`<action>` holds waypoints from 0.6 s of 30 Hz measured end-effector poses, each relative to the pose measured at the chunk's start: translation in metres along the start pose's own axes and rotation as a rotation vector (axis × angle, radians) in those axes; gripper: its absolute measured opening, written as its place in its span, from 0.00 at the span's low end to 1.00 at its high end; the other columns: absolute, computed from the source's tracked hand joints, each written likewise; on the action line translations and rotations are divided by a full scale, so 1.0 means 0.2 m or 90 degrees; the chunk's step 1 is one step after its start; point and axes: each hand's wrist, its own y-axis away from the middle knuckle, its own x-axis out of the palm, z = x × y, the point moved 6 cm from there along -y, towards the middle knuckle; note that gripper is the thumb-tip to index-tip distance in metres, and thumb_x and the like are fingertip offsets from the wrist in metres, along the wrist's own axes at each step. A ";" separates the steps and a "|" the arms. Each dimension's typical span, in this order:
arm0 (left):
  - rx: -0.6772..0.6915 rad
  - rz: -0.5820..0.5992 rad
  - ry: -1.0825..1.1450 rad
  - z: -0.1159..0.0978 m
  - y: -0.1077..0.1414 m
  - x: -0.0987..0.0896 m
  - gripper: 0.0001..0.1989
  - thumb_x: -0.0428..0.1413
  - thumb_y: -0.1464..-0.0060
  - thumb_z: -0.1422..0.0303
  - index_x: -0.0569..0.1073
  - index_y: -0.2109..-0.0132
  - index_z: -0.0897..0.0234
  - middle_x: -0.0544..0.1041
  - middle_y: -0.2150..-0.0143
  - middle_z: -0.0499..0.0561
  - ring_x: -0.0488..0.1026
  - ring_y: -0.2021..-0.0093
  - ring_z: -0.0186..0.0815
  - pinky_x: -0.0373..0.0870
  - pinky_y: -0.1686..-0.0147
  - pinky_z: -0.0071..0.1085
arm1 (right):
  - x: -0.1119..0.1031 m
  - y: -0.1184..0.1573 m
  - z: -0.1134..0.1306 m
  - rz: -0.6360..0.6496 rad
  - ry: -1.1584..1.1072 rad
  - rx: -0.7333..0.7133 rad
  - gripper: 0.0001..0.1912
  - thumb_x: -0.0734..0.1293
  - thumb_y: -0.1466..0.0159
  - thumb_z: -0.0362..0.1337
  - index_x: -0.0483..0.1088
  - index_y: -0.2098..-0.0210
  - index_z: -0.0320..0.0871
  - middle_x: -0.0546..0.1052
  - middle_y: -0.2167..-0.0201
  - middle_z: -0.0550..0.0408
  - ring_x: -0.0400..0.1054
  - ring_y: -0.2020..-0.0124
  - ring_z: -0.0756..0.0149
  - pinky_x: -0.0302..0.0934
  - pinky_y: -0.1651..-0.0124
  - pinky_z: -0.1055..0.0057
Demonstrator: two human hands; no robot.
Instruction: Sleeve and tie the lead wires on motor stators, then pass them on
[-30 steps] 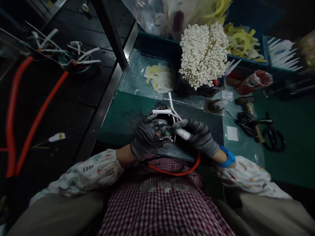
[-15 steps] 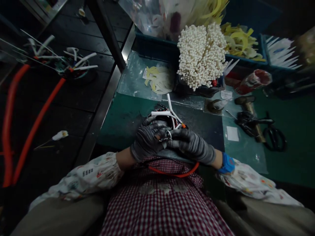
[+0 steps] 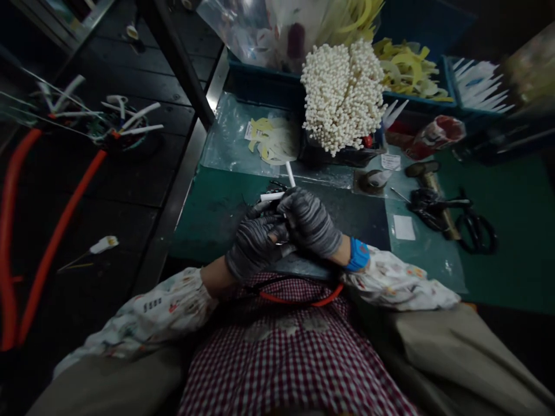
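Wearing a grey striped glove, my left hand (image 3: 256, 245) is closed on a wire assembly with white sleeved ends (image 3: 272, 197) at the middle of the bench. My right hand (image 3: 310, 222), gloved alike and with a blue band at the wrist, lies over the upper right of the same assembly, fingers curled and pressed against it beside my left hand. One white sleeve (image 3: 290, 174) sticks up past my right fingers. Most of the assembly is hidden under both gloves. An orange-red cable (image 3: 299, 300) curves below the hands, across the checked apron.
A bundle of cream-tipped sticks (image 3: 342, 95) stands behind the hands. Yellow strips (image 3: 273, 138) lie on plastic at back left. A hammer (image 3: 437, 196), black scissors (image 3: 477, 231) and a white paper square (image 3: 404, 227) lie right. Thick orange cables (image 3: 65, 237) run at far left.
My right hand has moved left and up, over the assembly, and covers the wires and orange piece that showed before. My left hand stays closed in nearly the same place. The whole view has shifted slightly.
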 end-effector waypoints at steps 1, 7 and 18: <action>0.010 0.008 -0.002 0.01 0.00 -0.01 0.07 0.62 0.30 0.63 0.80 0.49 0.58 0.88 0.49 0.53 0.86 0.47 0.45 0.75 0.31 0.52 | -0.02 -0.02 0.00 -0.038 0.023 -0.012 0.08 0.64 0.24 0.41 0.77 0.56 0.51 0.83 0.53 0.47 0.77 0.46 0.51 0.72 0.33 0.47; 0.079 0.110 -0.119 0.08 0.07 -0.09 0.13 0.65 0.32 0.67 0.82 0.44 0.47 0.84 0.38 0.50 0.80 0.37 0.52 0.72 0.32 0.60 | -0.16 0.03 -0.10 -0.122 0.139 0.033 0.23 0.71 0.29 0.48 0.72 0.38 0.46 0.79 0.43 0.41 0.75 0.42 0.46 0.72 0.34 0.45; 0.239 0.257 -0.241 0.03 -0.04 -0.29 0.12 0.55 0.30 0.74 0.82 0.49 0.57 0.87 0.50 0.52 0.83 0.53 0.45 0.77 0.61 0.38 | -0.05 -0.30 -0.17 0.296 0.144 -0.159 0.23 0.78 0.35 0.40 0.80 0.41 0.48 0.81 0.47 0.47 0.77 0.54 0.57 0.77 0.47 0.56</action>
